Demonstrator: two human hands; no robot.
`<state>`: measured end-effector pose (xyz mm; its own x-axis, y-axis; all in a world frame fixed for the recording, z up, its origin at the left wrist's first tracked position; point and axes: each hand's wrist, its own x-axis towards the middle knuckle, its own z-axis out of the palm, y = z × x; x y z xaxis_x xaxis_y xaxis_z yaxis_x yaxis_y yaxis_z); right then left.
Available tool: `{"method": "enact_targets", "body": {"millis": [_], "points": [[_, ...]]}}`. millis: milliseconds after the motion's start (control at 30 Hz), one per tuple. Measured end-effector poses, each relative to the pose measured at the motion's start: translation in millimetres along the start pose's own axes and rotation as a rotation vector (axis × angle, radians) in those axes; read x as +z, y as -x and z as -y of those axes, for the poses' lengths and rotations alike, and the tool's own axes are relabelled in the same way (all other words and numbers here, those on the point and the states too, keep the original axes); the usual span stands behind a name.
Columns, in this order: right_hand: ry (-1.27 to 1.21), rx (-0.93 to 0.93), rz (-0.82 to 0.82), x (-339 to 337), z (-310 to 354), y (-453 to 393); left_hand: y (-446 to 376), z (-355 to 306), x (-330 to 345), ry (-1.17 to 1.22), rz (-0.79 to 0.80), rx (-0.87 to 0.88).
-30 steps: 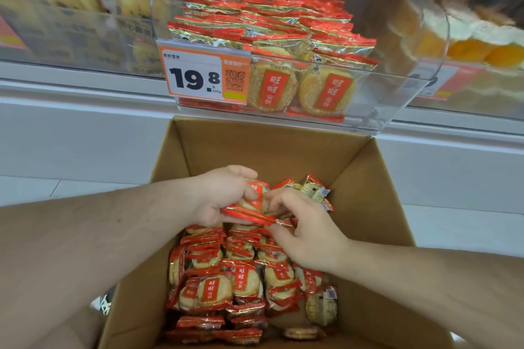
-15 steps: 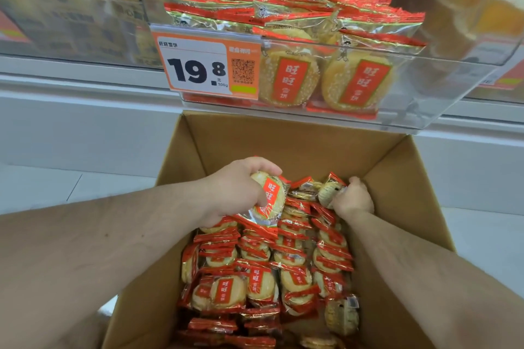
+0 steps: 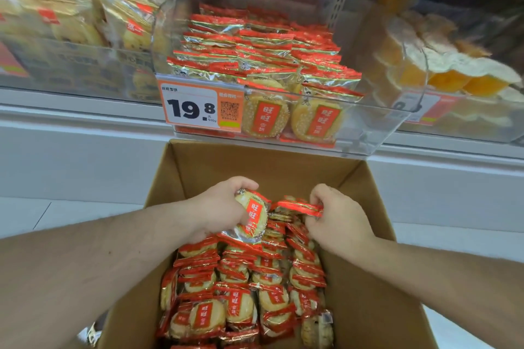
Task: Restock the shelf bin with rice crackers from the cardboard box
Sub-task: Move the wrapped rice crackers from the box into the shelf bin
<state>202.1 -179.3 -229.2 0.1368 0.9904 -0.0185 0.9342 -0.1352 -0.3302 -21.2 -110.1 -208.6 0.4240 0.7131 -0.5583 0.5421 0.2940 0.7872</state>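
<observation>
Here, seen from left to right: at the far left of the shelf, blurred bags of another snack (image 3: 71,22) sit behind a clear front. Next comes the shelf bin (image 3: 368,133), a clear tub with a price tag (image 3: 198,106) on its front left corner. It already holds stacked rows of rice crackers (image 3: 255,45), yet its front right corner looks bare behind the wall, so the restocking appears part done. To the right of it stand tubs of an orange-and-white sweet (image 3: 453,71), out of focus.

Below the bin sits the cardboard box (image 3: 255,161), open and still well filled with crackers from its middle to its near edge; much stock is left to move.

The left hand (image 3: 218,210) reaches in over the box's left wall, forearm sloping down, fingers and thumb curled round a small stack of packets (image 3: 253,217) held on edge, label facing right. The right hand (image 3: 337,218) comes in over the right wall, knuckles up, fingers clamped on a red-edged packet (image 3: 300,207) near the box's far wall. Both loads are low in the box, touching or just above the rows beneath; which cannot be told. Judged so, the step in hand is gathering, with the lift to the bin not yet made.
</observation>
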Motion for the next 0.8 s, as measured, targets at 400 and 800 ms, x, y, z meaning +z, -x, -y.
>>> {"method": "enact_targets", "body": {"millis": [400, 800], "points": [[-0.325, -0.267, -0.233, -56.8, 39.4, 48.1, 39.1, -50.7, 11.4, 0.48, 0.095, 0.195], [-0.249, -0.411, -0.322, -103.2, 46.6, 33.5, 68.1, -79.8, 7.7, -0.124, -0.046, 0.632]]}}
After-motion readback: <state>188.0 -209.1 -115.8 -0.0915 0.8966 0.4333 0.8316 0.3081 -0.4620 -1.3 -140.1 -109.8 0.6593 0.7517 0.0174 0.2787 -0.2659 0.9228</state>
